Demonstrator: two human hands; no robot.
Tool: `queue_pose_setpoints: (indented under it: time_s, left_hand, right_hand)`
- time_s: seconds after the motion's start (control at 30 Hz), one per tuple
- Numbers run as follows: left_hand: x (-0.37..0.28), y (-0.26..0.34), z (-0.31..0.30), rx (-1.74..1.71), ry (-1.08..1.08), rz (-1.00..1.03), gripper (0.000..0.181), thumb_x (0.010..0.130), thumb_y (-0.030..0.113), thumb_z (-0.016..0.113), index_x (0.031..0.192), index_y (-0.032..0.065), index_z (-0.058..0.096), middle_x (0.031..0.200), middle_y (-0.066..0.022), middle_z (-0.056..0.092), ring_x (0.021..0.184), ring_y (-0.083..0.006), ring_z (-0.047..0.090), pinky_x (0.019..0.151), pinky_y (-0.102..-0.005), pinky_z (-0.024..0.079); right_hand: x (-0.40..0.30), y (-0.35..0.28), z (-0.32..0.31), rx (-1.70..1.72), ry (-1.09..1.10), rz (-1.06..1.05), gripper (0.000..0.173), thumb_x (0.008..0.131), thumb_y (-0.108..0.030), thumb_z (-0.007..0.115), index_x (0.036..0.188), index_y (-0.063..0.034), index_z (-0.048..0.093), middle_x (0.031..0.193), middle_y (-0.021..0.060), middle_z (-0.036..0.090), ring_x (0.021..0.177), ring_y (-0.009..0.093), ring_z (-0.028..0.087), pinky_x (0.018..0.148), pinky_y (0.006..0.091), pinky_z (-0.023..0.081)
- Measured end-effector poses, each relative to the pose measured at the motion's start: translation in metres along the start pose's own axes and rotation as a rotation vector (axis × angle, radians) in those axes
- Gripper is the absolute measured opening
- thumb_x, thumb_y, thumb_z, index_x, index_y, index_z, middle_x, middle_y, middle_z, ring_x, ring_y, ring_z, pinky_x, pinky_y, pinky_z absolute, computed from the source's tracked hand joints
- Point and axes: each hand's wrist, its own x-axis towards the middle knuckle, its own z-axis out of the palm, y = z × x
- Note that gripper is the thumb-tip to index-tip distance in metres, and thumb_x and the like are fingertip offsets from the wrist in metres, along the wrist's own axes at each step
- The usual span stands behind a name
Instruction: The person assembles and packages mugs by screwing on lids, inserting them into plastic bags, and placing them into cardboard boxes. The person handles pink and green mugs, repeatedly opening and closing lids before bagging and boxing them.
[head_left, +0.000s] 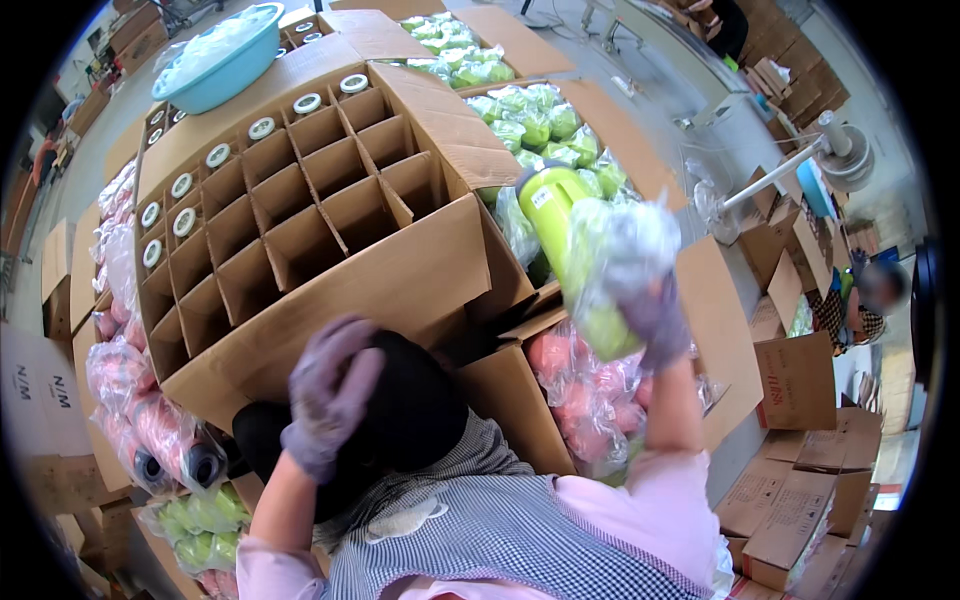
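Note:
My right hand (656, 322), in a purple-grey glove, grips a lime-green bottle (555, 210) with a dark end, partly wrapped in a clear plastic bag (626, 236). It is raised over a carton of bagged pink bottles (592, 397). My left hand (330, 397), gloved likewise, holds nothing; its fingers are apart above my dark-clad knee, near the front flap of a large cardboard carton (360, 277). Cardboard dividers (300, 187) split this carton into cells. Jars or bottles with white-rimmed round tops (262, 128) stand in several cells along its far and left sides.
A light-blue basin (225, 67) of clear plastic bags rests at the carton's far edge. Cartons of bagged green bottles (536, 120) stand beyond, to the right. Bagged pink bottles (161, 420) lie at left. Another person (851, 307) is among cartons at far right.

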Motion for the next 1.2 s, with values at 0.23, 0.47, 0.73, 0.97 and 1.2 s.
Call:
queue_pose_setpoints:
  time_s: [0.23, 0.47, 0.73, 0.97, 1.2]
  left_hand:
    - [-0.041, 0.062, 0.022, -0.612, -0.085, -0.166, 0.047, 0.085, 0.012, 0.076, 0.125, -0.0012, 0.057, 0.124, -0.0114, 0.062, 0.106, -0.018, 0.063, 0.095, -0.0323, 0.051]
    - [-0.137, -0.017, -0.078, -0.764, 0.31, -0.469, 0.03, 0.09, 0.016, 0.073, 0.115, 0.0004, 0.065, 0.1, -0.0057, 0.07, 0.086, -0.0121, 0.067, 0.076, -0.0283, 0.056]
    - [-0.199, -0.064, -0.066, -1.213, 0.291, -0.312, 0.039, 0.093, 0.027, 0.071, 0.12, 0.0016, 0.059, 0.109, -0.004, 0.066, 0.094, -0.0125, 0.065, 0.083, -0.0289, 0.056]
    - [-0.193, -0.058, -0.081, -1.355, 0.236, -0.323, 0.034, 0.098, 0.028, 0.064, 0.116, -0.0003, 0.062, 0.115, -0.011, 0.067, 0.099, -0.0198, 0.067, 0.087, -0.0352, 0.057]
    - [-0.191, -0.081, -0.083, -1.034, 0.093, -0.401, 0.045, 0.098, 0.04, 0.062, 0.123, 0.0028, 0.062, 0.12, -0.0097, 0.066, 0.105, -0.0163, 0.065, 0.089, -0.0326, 0.055]
  right_hand:
    - [-0.027, -0.235, 0.012, 0.592, 0.226, 0.044, 0.054, 0.081, -0.03, 0.068, 0.124, 0.0011, 0.057, 0.127, 0.0219, 0.058, 0.117, 0.038, 0.057, 0.106, 0.0522, 0.039]
    - [0.013, -0.309, -0.008, 0.807, -0.177, -0.988, 0.047, 0.082, -0.034, 0.065, 0.117, -0.0029, 0.064, 0.122, 0.0187, 0.062, 0.117, 0.032, 0.059, 0.105, 0.0446, 0.044]
    - [0.061, -0.27, 0.02, 1.591, -0.289, 0.127, 0.085, 0.087, -0.03, 0.071, 0.153, 0.0011, 0.027, 0.143, 0.0235, 0.048, 0.127, 0.032, 0.052, 0.108, 0.0419, 0.041]
    - [0.032, -0.267, 0.016, 1.362, -0.616, 0.006, 0.038, 0.074, -0.001, 0.081, 0.11, -0.0015, 0.069, 0.1, 0.01, 0.072, 0.094, 0.019, 0.068, 0.087, 0.0314, 0.054]
    - [0.079, -0.264, 0.018, 1.276, 0.12, -0.348, 0.022, 0.074, -0.002, 0.08, 0.092, -0.0075, 0.069, 0.112, 0.0159, 0.065, 0.107, 0.032, 0.063, 0.09, 0.0393, 0.051]
